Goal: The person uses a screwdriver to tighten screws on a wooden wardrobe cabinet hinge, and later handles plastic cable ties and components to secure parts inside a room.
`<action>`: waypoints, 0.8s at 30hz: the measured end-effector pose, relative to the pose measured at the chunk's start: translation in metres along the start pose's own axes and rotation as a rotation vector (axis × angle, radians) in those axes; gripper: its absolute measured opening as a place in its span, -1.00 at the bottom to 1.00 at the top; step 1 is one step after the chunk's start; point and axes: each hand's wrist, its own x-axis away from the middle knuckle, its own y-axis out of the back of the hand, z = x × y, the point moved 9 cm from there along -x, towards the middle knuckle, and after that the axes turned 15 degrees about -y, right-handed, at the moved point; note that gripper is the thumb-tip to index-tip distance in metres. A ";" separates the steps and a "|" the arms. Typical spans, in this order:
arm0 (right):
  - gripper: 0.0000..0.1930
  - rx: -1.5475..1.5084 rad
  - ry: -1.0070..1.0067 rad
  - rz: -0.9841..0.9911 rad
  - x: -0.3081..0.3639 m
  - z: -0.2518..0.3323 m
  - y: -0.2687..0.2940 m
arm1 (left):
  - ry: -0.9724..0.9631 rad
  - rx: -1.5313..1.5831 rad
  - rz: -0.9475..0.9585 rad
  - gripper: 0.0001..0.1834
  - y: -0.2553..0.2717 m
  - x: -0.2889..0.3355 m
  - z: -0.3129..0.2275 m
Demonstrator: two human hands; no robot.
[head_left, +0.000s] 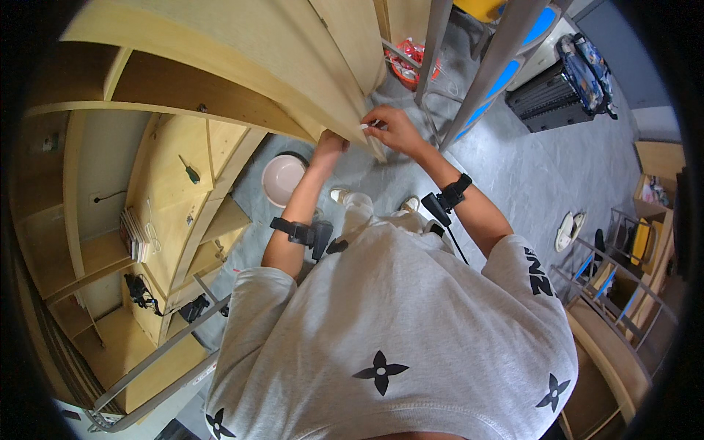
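Note:
My right hand (396,130) is raised at the edge of a light wooden cabinet door (323,77). Its thumb and fingers pinch a small white piece (364,126) against or very close to the wood; the exact kind is too small to make out. My left hand (334,140) reaches up beside the same door, on its left side. The wood covers its fingers, so their grip is hidden. Both forearms wear black straps with small black devices.
On the left, a wooden desk (165,150) bears a screwdriver (190,170) and books (135,233). A pink basin (284,180) stands on the floor below my left arm. A metal ladder (488,81) with blue treads rises at right, near a red basket (411,62) and a dark suitcase (550,95).

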 end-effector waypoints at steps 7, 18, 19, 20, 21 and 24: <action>-0.80 0.001 0.006 -0.001 0.001 -0.001 -0.003 | -0.020 -0.071 0.054 -0.83 -0.008 0.006 -0.001; -0.76 0.024 -0.002 0.069 -0.005 -0.004 -0.020 | -0.191 -0.568 0.110 -0.88 0.026 0.002 0.012; -0.76 0.057 0.099 -0.014 -0.004 -0.006 -0.021 | -0.096 -0.422 0.102 -0.88 0.028 0.013 0.015; -0.77 0.044 0.053 -0.009 -0.001 0.009 -0.019 | -0.010 -0.281 0.082 -0.88 0.037 0.017 0.022; -0.76 -0.055 0.065 -0.084 0.003 -0.017 -0.006 | 0.064 -0.158 0.139 -0.87 0.016 0.011 0.037; -0.75 0.001 0.185 -0.118 0.003 0.010 -0.012 | 0.185 0.048 0.100 -0.86 0.029 -0.002 0.052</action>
